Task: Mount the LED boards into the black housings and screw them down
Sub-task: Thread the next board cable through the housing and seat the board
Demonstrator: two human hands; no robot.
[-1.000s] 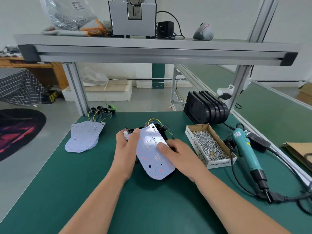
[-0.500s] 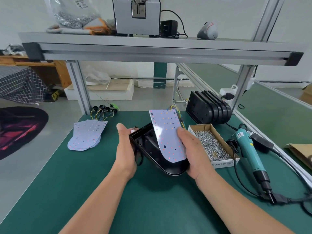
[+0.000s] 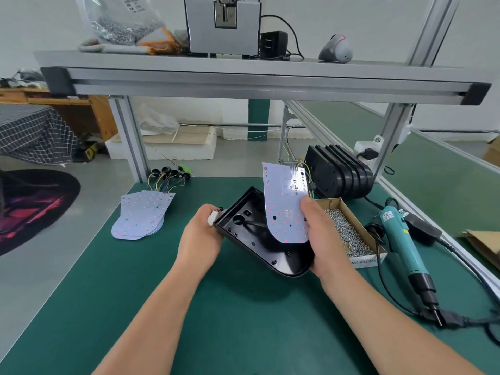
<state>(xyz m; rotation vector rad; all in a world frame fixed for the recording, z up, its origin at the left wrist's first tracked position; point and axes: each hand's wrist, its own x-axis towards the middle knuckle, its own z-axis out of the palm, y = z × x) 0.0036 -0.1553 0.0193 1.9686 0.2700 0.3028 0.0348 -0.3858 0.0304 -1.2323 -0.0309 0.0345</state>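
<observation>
My right grip (image 3: 324,239) curls round the rounded end of the black housing (image 3: 254,242). Its thumb pins the LED board (image 3: 284,207), which stands up out of the open housing. My left grip (image 3: 200,239) pinches the white plug (image 3: 211,219) at the housing's corner. The housing sits tilted over the green surface (image 3: 243,307).

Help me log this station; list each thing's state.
White LED board: raised, tilted, pinched by right hand.
Black plastic housing: tilted, open, board not seated.
Left hand: grips white connector at housing's end.
Open cardboard box: holds loose screws.
Teal electric screwdriver: lying unheld on green table.
Spare white LED boards: stacked flat.
Spare black housings: standing on edge.
</observation>
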